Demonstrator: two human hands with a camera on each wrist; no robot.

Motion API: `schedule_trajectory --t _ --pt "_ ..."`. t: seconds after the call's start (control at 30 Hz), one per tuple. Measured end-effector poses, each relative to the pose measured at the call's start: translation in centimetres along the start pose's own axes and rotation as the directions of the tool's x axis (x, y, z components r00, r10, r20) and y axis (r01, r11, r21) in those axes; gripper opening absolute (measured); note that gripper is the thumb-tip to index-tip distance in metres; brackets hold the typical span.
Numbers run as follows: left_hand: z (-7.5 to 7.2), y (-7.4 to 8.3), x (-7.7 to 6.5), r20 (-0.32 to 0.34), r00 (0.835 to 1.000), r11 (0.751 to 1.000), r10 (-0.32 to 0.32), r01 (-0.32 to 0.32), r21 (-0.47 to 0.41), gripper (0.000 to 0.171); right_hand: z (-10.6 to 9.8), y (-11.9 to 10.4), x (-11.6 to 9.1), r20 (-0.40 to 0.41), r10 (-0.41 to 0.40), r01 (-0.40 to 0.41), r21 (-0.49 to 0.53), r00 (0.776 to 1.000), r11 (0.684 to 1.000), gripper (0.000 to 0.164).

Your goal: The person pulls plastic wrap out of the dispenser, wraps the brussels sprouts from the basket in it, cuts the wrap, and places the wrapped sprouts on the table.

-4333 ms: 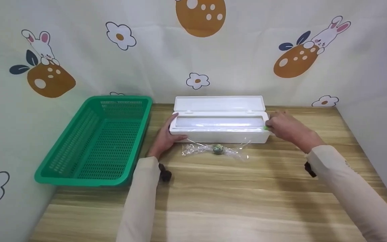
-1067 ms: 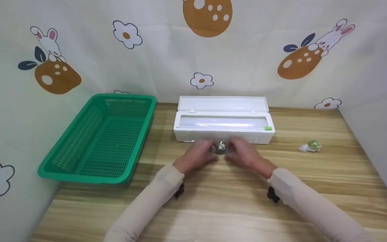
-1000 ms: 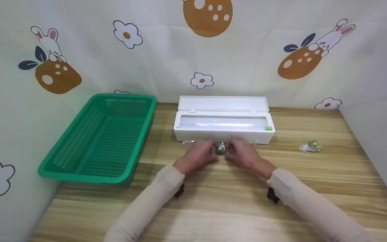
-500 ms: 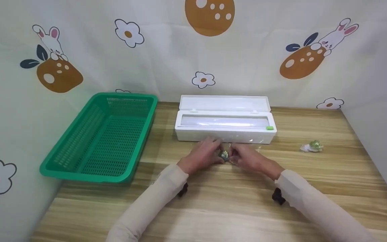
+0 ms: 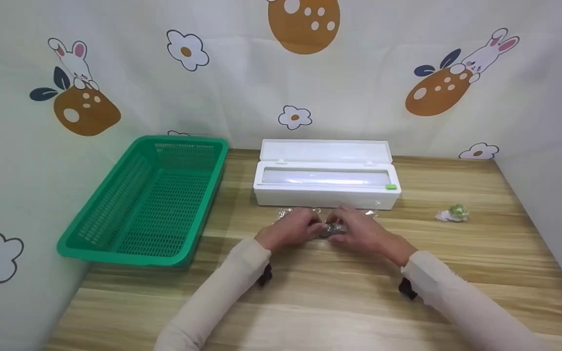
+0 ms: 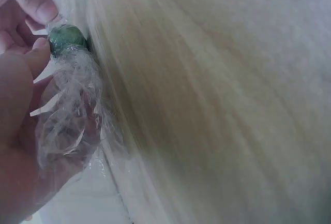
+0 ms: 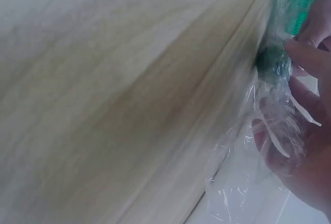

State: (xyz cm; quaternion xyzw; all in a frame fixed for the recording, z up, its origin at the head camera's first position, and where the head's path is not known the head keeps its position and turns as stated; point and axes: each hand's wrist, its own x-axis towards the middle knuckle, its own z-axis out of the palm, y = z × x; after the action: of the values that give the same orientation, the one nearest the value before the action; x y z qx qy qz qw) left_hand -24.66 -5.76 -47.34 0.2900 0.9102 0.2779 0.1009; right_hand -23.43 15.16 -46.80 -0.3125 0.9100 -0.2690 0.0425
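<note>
A small round green thing (image 6: 68,38), wrapped in clear cling film (image 6: 70,105), sits between my two hands just above the table, before the white cling film dispenser (image 5: 327,199). Fingers and thumb of my left hand (image 5: 291,228) pinch the wrapped green ball from the left. From the right, my right hand (image 5: 365,233) grips it with thumb and fingers. Loose film bunches along both palms in the wrist views, and the right wrist view shows the green ball (image 7: 273,64) at the fingertips. From the head view the ball is mostly hidden by fingers.
On the left stands a green plastic basket (image 5: 190,246). The dispenser's lid (image 5: 326,150) is raised, and its green slider (image 5: 391,186) is at the right end. Farther right lies another film-wrapped light green thing (image 5: 457,211). A patterned cloth wall (image 5: 232,97) borders the wooden table (image 5: 320,302).
From the dispenser's ends, both hands have come together at the ball in front of it. Over the last half second the fingers have shifted around the wrapped ball, covering more of it.
</note>
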Motion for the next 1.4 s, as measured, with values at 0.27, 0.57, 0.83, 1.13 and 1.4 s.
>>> schedule_trajectory --t 0.27,0.57,0.83,1.13,1.4 --pt "0.1 0.2 -0.3 -0.043 0.998 0.999 -0.035 0.035 -0.005 0.033 0.2 0.7 0.4 -0.008 0.044 -0.043 0.107 0.999 0.993 0.024" --pt "-0.2 -0.4 -0.4 -0.049 0.999 1.0 0.007 -0.006 0.019 0.025 0.0 1.1 0.1 0.037 0.056 -0.061 0.167 0.998 0.984 0.023" --pt "-0.2 -0.6 -0.2 -0.079 0.995 0.997 -0.062 0.066 0.05 0.026 0.5 0.8 0.2 -0.074 0.076 -0.068 0.11 0.994 0.992 0.027" --pt "-0.6 -0.4 -0.1 -0.142 0.989 0.998 -0.046 0.052 0.037 0.019 -0.2 1.6 0.8 -0.035 0.085 -0.08 0.134 0.996 0.988 0.009" --pt "0.0 -0.1 0.0 -0.247 0.967 0.985 -0.056 0.094 0.146 0.015 -1.5 2.0 -0.1 0.162 0.03 -0.049 0.114 0.986 0.992 0.028"
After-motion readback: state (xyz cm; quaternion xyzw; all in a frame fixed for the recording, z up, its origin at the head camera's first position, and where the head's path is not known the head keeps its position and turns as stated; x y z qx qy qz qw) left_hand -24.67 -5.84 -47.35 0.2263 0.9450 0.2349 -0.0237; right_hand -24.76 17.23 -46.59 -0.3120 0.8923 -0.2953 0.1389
